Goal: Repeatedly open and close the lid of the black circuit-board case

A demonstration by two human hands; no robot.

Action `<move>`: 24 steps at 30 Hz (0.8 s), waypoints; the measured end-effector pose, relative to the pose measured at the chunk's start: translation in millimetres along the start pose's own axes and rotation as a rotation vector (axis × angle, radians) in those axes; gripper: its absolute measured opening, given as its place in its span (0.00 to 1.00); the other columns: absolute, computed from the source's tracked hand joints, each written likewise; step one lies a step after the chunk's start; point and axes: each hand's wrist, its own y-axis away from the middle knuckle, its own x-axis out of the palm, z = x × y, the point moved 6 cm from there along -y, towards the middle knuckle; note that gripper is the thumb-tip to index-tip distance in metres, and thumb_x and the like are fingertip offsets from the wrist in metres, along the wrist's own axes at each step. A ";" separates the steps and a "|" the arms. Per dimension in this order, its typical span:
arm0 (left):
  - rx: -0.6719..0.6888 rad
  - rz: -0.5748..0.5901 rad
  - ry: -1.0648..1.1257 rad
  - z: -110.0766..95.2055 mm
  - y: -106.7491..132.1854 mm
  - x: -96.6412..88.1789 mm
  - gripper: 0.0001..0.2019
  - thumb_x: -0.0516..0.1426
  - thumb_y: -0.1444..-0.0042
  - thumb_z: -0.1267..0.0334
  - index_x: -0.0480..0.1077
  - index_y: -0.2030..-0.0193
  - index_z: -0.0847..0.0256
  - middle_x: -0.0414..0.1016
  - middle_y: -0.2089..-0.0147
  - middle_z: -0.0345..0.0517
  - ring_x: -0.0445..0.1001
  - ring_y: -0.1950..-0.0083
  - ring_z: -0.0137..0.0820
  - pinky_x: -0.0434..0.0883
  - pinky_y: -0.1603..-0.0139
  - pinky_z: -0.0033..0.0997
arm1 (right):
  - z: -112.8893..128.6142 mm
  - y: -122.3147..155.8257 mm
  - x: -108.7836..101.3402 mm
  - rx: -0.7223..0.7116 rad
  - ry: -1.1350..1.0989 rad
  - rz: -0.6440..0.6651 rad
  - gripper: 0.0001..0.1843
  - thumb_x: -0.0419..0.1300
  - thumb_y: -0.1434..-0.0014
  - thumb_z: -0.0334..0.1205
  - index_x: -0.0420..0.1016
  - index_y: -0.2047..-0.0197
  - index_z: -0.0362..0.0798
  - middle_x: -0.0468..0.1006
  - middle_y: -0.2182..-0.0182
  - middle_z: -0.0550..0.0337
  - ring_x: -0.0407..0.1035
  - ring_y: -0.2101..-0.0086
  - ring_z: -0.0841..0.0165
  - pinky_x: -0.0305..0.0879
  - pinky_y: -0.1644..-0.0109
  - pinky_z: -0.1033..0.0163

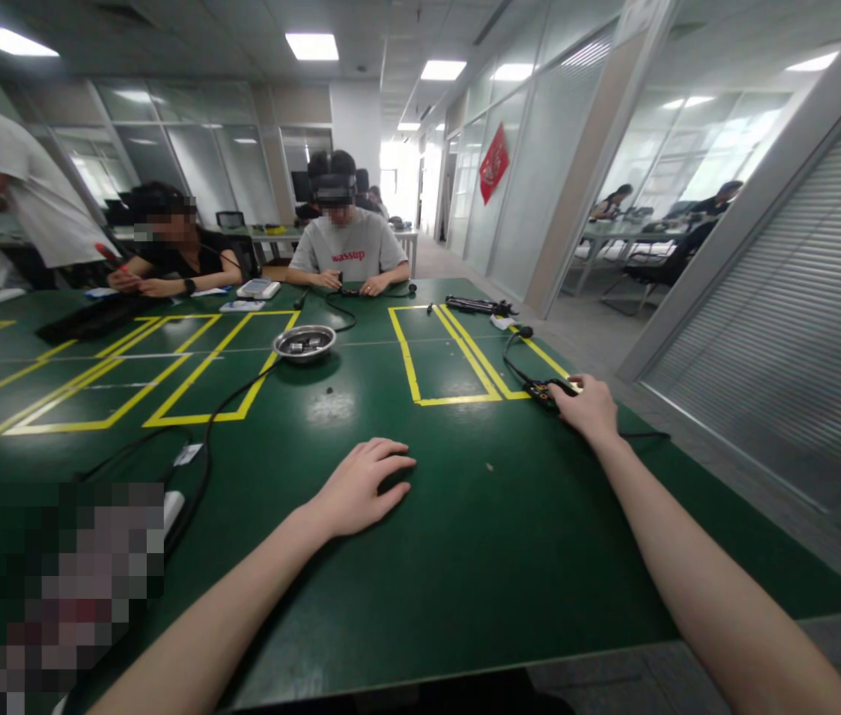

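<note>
My left hand rests palm down on the green table, fingers loosely spread and holding nothing. My right hand reaches out to the right edge and closes over a small black device with orange marks. A black cable runs from that device toward the back of the table. A metal bowl holding small parts sits farther back, left of centre.
Yellow tape rectangles mark the tabletop. Another black cable crosses to a white power strip at the left. A person in a grey shirt works opposite; other people sit at the far left. A black tool lies at the back right.
</note>
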 end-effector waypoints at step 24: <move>-0.010 0.016 -0.003 1.2 -0.1 1.9 0.13 0.59 0.33 0.61 0.77 0.44 0.54 0.76 0.38 0.51 0.71 0.35 0.41 0.68 0.33 0.50 | 15.4 13.6 4.4 -0.079 0.132 0.115 0.21 0.67 0.45 0.48 0.85 0.50 0.50 0.85 0.54 0.47 0.79 0.54 0.48 0.74 0.58 0.54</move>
